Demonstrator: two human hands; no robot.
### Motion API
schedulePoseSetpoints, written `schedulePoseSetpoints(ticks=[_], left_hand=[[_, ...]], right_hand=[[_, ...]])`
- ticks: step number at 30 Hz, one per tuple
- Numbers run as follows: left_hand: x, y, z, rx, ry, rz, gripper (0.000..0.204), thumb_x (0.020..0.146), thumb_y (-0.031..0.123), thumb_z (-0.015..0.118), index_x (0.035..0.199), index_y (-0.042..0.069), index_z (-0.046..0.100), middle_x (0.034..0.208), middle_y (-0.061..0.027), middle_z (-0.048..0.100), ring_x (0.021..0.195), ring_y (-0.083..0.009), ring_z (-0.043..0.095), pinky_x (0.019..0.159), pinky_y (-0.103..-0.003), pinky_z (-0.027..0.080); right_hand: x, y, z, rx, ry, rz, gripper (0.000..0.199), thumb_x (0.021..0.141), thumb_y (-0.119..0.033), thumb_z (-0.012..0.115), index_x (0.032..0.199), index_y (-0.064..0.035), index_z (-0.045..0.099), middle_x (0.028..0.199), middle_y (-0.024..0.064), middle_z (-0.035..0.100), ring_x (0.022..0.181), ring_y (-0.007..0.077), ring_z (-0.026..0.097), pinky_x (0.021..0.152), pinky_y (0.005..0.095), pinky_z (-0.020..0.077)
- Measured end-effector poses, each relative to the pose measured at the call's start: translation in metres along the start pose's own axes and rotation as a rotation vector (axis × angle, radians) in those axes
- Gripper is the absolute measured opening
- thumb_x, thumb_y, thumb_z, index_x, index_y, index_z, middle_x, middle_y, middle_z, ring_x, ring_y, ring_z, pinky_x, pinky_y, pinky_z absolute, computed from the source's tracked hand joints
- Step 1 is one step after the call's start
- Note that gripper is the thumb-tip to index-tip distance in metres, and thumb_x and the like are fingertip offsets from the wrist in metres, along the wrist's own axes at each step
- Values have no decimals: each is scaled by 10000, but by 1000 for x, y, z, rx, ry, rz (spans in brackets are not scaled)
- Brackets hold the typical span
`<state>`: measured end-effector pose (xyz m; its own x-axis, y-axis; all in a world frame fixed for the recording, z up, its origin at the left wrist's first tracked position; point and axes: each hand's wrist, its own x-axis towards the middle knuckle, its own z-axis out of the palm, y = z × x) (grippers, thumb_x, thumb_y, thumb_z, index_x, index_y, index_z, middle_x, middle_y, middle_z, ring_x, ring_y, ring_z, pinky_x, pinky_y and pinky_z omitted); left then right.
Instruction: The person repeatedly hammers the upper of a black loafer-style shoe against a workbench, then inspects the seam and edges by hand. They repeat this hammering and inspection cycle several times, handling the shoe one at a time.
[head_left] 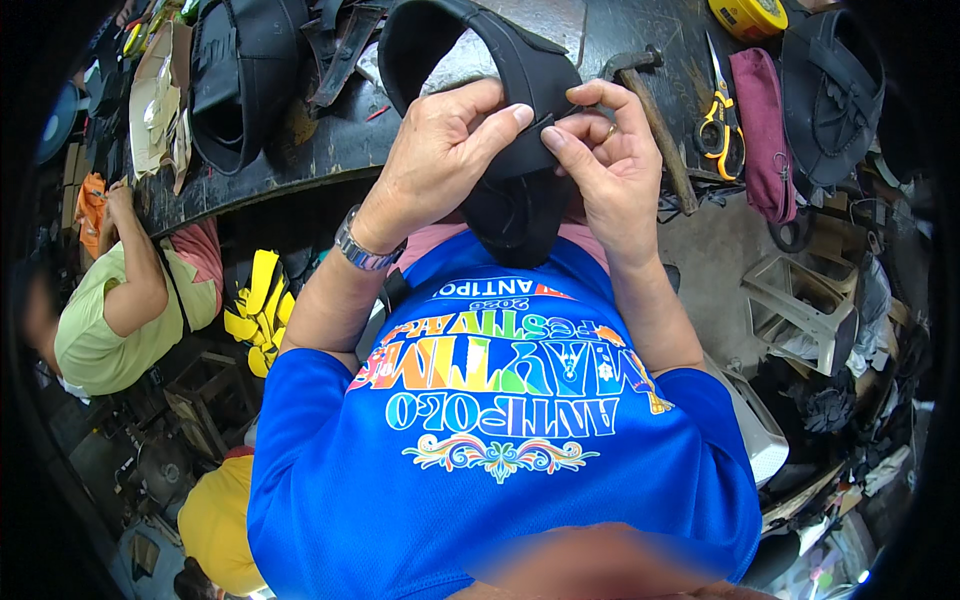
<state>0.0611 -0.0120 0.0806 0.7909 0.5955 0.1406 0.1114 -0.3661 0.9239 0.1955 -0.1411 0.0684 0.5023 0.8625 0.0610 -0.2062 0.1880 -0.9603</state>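
Observation:
A black leather shoe upper (520,70) hangs over the near edge of the bench, its lower part reaching down in front of my shirt. My left hand (450,150), with a metal watch at the wrist, grips its edge, thumb laid along the black leather. Across from it, my right hand (610,150), wearing a ring, has its thumb and fingers bent together close to the same edge. Something thin and dark shows between those fingertips, too small to name. Both sets of fingertips nearly meet at the upper's rim.
The dark workbench (340,150) bears a hammer (655,110), scissors (722,130), a maroon pouch (762,130) and a yellow tape roll (750,15). More black uppers lie left (245,80) and right (830,100). A person in light green (140,310) works at left. A white stool (800,310) stands right.

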Motion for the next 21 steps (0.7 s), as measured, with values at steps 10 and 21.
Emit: schedulePoseSetpoints(ticks=[10, 21], left_hand=[[1, 1, 1, 27, 4, 60, 219, 933, 205, 695, 926, -14, 694, 700, -72, 661, 647, -97, 619, 576, -248, 473], [-5, 7, -20, -241, -16, -9, 245, 918, 119, 720, 1106, -35, 687, 983, -89, 735, 913, -132, 695, 829, -265, 551]], right_hand=[[12, -1, -4, -49, -67, 12, 388, 893, -14, 699, 1225, -18, 498, 825, 22, 644, 742, 44, 576, 627, 185, 446], [10, -10, -9, -101, 78, -112, 304, 918, -6, 672, 1193, -26, 544, 884, 33, 650, 792, 70, 606, 722, 204, 490]])
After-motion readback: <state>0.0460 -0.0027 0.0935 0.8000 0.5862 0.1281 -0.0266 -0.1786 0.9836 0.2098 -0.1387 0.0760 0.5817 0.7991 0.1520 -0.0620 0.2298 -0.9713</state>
